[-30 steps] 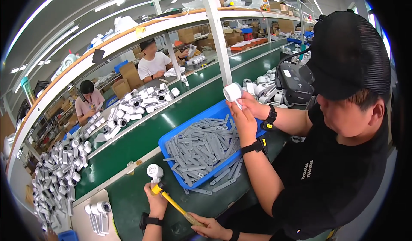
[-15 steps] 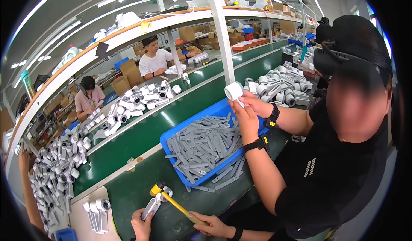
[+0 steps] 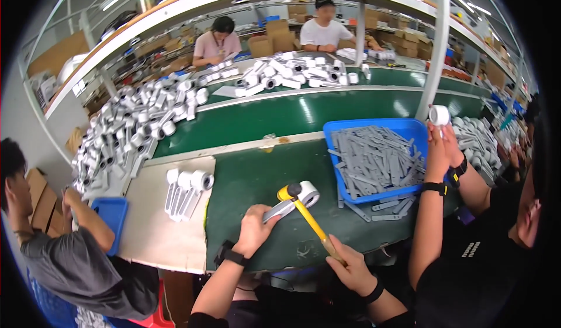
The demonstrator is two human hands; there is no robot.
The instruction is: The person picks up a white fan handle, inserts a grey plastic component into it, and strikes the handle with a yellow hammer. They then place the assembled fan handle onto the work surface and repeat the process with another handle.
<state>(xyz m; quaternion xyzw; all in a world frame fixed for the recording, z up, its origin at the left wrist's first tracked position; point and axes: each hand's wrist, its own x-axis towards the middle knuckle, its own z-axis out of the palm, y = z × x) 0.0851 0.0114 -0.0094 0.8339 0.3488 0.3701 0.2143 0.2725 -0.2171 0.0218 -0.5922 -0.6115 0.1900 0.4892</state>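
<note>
Hammer strokes look under way — I see my right hand (image 3: 349, 268) gripping the yellow-headed mallet with its yellow shaft (image 3: 304, 214), head now resting on the white round-ended plastic part (image 3: 295, 200), which my left hand (image 3: 252, 230) has laid flat and pins on the green bench mat (image 3: 257, 176), left of the blue bin (image 3: 356, 130).

The left hand (image 3: 252, 230) hides the white part's (image 3: 295, 199) handle end; distant bench parts (image 3: 292, 74) blur together.

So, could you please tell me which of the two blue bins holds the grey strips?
The larger blue bin right of the mallet, heaped with flat grey strips. The smaller blue bin sits far left; its contents can't be seen.
</note>
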